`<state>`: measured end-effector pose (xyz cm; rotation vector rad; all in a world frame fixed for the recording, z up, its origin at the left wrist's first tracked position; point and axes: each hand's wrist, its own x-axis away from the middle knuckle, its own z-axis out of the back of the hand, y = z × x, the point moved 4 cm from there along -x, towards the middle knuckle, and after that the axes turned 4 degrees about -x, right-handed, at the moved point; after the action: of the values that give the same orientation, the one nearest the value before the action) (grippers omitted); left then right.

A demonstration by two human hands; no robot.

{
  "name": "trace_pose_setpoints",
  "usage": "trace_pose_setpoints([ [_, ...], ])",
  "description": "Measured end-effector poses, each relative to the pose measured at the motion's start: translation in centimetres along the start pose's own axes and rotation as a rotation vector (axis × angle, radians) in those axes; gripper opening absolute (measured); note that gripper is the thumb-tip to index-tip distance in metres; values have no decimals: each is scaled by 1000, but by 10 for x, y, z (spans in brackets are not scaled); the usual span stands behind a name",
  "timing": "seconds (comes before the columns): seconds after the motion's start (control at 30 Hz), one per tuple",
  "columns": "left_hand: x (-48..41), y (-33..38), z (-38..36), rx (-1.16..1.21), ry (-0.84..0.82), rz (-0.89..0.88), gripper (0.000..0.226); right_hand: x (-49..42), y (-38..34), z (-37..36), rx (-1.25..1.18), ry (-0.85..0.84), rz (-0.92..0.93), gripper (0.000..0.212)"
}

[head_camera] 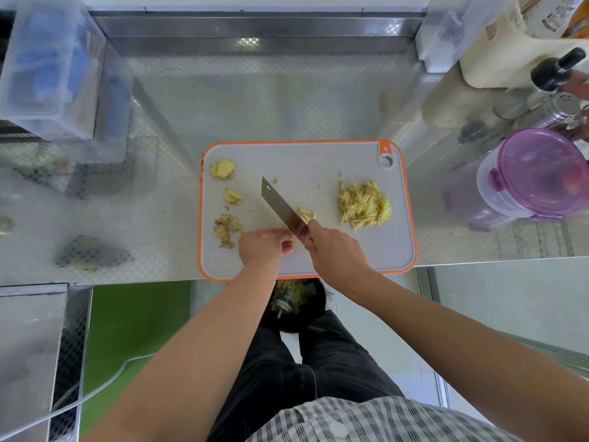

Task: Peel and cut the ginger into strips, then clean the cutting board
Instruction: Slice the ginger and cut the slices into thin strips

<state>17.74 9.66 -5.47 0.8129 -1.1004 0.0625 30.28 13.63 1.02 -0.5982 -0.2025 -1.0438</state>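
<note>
Clamps right hand (pixel 334 250) round cleaver (pixel 282 208) handle; pins ginger piece (pixel 287 231) under curled fingers of left hand (pixel 264 247), mid-frame, just left of the diagonal blade.

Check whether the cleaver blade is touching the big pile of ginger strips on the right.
Apart. The head view shows bare grey cutting board between the cleaver blade and the pile of ginger strips.

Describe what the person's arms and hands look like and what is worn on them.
Left arm and right arm are bare, with no sleeve in view. Left hand and right hand wear no gloves; no watch, bracelet or ring shows. The shirt is white with thin dark checks.
</note>
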Motion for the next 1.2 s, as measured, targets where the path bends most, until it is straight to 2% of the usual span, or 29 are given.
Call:
trace_pose_setpoints([
  [0.23, 4, 2, 0, 16, 12, -15, 16, -9, -3, -5, 1, -24, -24, 14],
  [0.67, 8, 2, 1, 13, 34, -14, 18, -5, 2, -1, -51, 59, 2, 21],
  [0.8, 7, 2, -1, 9, 27, 7, 50, 0, 0, -3, 5, 36, 18, 18],
  [0.87, 5, 2, -1, 27, -14, 34, 58, 1, 0, -5, 8, 33, 15, 15],
  [1.0, 4, 5, -1, -103, -80, -34, 14, -2, -2, -7, 30, 36, 7, 10],
  [1.2, 2, 4, -2, -139, -65, -73, 12, -5, -7, -10, 57, 20, -6, 9],
])
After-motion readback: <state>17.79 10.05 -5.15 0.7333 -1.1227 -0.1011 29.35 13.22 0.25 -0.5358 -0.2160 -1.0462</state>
